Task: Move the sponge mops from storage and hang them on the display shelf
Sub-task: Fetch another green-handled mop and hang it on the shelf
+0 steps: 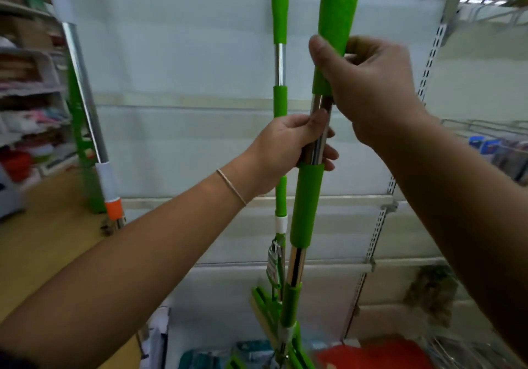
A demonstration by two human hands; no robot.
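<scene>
Hands raised before a white display shelf point(200, 68) hold a green-handled sponge mop point(307, 205) upright at a shop fixture. The right hand point(368, 88) curls its fingers and thumb round the lower end of the upper green foam sleeve, while the left hand point(285, 145), a thin bracelet point(232, 187) at its wrist, grips the chrome tube just beneath, above the second green sleeve. The pole's green head sits low in the frame, near the bottom edge. Just to the left of the held mop, a second green mop point(279, 54) hangs close against the shelf's back panel, its top cut off by the frame. Farther left, an orange-and-white mop pole point(85, 97) leans at a tilt, well apart from the other two. Slotted metal uprights point(428, 62) run down the shelf's right side, and blurred merchandise fills racks at both edges.
</scene>
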